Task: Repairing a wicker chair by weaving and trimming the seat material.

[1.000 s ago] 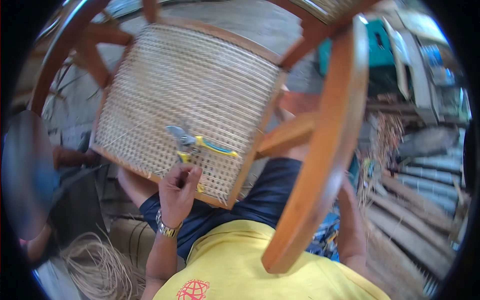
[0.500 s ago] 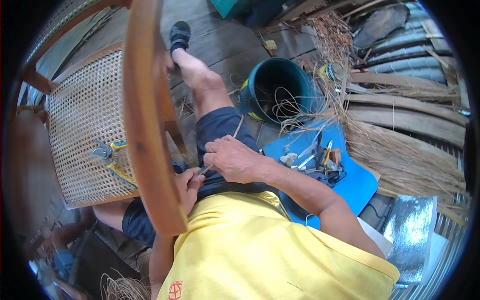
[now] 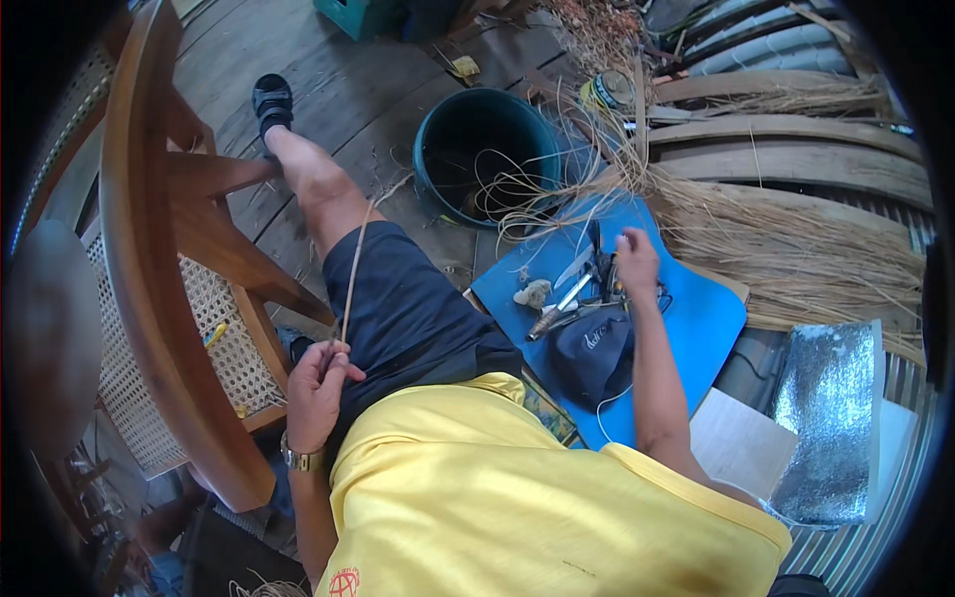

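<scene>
Between the thumb and fingers of my left hand [image 3: 320,383] is a thin rattan strip [image 3: 354,264], which runs up along my thigh toward the bucket. My right hand [image 3: 637,264] is over the tools on a blue mat [image 3: 701,328], its fingers curled; what they hold, if anything, is hidden. Close by it lie a silver metal tool [image 3: 560,306], a whitish lump [image 3: 533,294] and a dark cap [image 3: 594,356]. Left of my left hand stands a wooden chair [image 3: 139,269] with a woven cane panel [image 3: 224,323]. A yellow handle [image 3: 215,334] shows on the panel.
A dark green bucket [image 3: 438,139] with loose curling strands stands ahead. Bundled rattan strips [image 3: 796,249] and curved wooden pieces [image 3: 786,159] lie at the right. A shiny silver sheet [image 3: 826,428] rests at the lower right. A person's blurred head [image 3: 55,338] is at the left edge.
My right hand has left the strip and moved right to the tools. The left hand keeps the strip, farther out from behind the chair. The view has shifted to the right.
</scene>
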Motion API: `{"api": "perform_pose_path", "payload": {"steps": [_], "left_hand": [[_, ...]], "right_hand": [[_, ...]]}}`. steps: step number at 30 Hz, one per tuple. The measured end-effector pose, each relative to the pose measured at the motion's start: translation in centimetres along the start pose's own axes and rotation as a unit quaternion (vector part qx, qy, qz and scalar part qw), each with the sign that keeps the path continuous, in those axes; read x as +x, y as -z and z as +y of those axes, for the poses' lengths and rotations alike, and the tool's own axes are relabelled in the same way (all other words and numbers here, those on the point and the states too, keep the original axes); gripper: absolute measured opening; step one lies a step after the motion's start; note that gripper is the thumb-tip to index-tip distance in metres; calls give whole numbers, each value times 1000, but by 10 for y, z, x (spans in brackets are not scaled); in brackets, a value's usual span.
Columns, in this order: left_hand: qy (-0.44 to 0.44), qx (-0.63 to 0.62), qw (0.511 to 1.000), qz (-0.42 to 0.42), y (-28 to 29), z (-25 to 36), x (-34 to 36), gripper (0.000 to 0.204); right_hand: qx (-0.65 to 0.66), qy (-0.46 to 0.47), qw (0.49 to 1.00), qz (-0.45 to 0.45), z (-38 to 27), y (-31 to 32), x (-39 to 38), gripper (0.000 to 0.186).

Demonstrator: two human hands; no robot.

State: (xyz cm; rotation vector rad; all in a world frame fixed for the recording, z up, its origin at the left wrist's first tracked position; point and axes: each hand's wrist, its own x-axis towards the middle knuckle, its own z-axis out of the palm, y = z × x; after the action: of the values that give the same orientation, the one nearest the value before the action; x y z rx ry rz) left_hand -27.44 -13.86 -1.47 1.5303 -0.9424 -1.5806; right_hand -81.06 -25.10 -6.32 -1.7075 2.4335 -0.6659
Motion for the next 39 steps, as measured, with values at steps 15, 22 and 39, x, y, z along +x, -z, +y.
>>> {"api": "perform_pose_path", "payload": {"steps": [15,22,39], "left_hand": [[7,4,1000,-1,10,8,11,6],[23,-6,999,47,17,-4,9,13],[26,8,999,20,24,4,8,15]], "right_hand": [[-142,-192,964,-118,106,10,-76,19],[-100,-107,980,-133,38,-9,-96,16],[160,-502,819,-229,28,-49,-90,14]]}}
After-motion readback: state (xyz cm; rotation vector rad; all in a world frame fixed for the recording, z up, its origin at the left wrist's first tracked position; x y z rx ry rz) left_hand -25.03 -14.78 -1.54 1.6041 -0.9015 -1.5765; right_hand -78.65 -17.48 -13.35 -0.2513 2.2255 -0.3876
